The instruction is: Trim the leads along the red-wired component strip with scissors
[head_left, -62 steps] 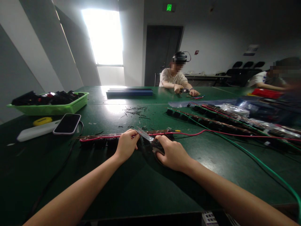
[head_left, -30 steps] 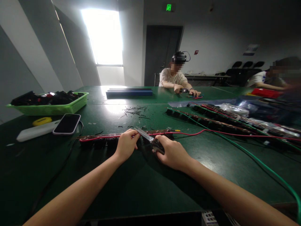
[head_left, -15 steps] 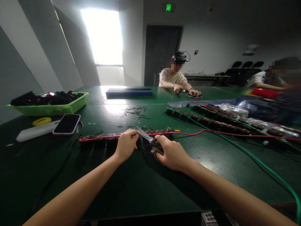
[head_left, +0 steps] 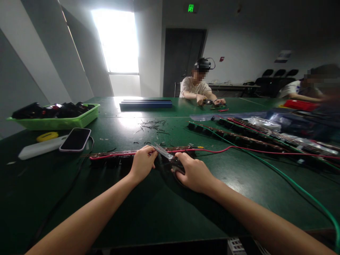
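My left hand [head_left: 142, 163] pinches a red wire [head_left: 106, 156] that runs along a long strip of black parts [head_left: 114, 160] lying on the green table [head_left: 159, 209]. My right hand [head_left: 195, 173] grips the black handles of a pair of scissors [head_left: 166, 154]. The silver blades point up and left, with their tips right beside my left fingers. The red wire continues to the right past my right hand. Whether the blades touch the wire is hidden by my fingers.
A phone [head_left: 76, 139], a white bar [head_left: 39, 148], a yellow tape [head_left: 47, 136] and a green basket of black parts [head_left: 57, 117] sit at the left. More wired strips [head_left: 239, 138] and a green wire [head_left: 292, 182] lie right. Wire scraps [head_left: 151, 124] lie ahead. Two people sit across the table.
Almost nothing has moved. The scissor blades shift slightly at my left fingertips, and the person across the table moves their hands a little.
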`<action>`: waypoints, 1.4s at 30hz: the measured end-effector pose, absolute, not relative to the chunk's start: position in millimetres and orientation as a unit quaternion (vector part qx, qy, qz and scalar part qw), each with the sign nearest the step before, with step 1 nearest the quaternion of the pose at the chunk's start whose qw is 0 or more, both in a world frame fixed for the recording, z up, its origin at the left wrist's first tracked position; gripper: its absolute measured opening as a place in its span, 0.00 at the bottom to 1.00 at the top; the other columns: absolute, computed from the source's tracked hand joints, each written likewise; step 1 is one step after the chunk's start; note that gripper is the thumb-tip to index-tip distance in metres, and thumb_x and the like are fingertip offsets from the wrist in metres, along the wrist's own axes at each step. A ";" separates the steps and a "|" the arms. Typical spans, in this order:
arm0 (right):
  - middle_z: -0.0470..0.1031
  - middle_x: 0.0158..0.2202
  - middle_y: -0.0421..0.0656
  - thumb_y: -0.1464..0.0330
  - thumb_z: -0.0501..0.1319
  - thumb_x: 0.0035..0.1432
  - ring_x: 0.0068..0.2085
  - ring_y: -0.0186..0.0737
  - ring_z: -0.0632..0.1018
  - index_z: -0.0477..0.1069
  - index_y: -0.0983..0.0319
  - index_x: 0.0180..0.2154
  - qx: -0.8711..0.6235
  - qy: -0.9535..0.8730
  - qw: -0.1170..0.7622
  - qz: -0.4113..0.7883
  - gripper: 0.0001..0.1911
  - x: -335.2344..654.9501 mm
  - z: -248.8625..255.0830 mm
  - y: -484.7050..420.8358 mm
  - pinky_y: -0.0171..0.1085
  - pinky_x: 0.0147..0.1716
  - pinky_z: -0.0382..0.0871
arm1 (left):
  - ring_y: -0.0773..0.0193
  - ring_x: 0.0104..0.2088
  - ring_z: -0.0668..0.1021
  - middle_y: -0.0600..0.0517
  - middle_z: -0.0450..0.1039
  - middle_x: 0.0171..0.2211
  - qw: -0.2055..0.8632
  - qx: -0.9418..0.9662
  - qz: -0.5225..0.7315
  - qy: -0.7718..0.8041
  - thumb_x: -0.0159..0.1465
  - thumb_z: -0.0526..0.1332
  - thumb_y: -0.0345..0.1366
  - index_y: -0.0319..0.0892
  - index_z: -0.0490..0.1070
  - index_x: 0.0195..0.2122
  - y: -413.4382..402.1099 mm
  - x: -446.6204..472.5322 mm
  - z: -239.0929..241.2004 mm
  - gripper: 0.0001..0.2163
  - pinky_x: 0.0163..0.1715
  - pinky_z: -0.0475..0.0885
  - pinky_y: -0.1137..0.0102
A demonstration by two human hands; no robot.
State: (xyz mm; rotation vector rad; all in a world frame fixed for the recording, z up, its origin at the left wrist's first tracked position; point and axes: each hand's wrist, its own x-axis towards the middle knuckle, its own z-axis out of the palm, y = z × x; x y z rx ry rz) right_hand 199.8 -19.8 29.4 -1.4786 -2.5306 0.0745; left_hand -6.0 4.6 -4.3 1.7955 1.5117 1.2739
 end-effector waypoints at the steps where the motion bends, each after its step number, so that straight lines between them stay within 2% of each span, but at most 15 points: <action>1: 0.72 0.48 0.46 0.62 0.56 0.57 0.38 0.46 0.77 0.61 0.59 0.53 -0.501 -0.859 0.104 0.024 0.22 199.8 29.4 -19.7 0.37 0.32 0.59 | 0.75 0.14 0.72 0.54 0.73 0.31 0.233 0.653 0.464 0.551 0.62 0.56 0.37 0.40 0.75 0.29 4.6 -6.0 -4.0 0.10 0.19 0.66 0.77; 33: 0.73 0.49 0.46 0.66 0.58 0.58 0.43 0.44 0.76 0.63 0.60 0.53 -0.472 -0.872 0.116 0.057 0.21 202.4 29.1 -18.5 0.35 0.38 0.61 | 0.74 0.14 0.72 0.53 0.74 0.32 0.242 0.649 0.465 0.552 0.62 0.56 0.38 0.41 0.75 0.29 2.6 -5.2 -0.9 0.11 0.19 0.66 0.75; 42: 0.75 0.44 0.45 0.69 0.56 0.58 0.40 0.41 0.76 0.65 0.59 0.47 -0.483 -0.857 0.140 0.114 0.14 201.2 33.6 -18.0 0.33 0.35 0.60 | 0.72 0.14 0.72 0.51 0.77 0.32 0.249 0.636 0.473 0.557 0.61 0.59 0.43 0.41 0.77 0.31 2.7 -4.4 -0.5 0.12 0.19 0.68 0.75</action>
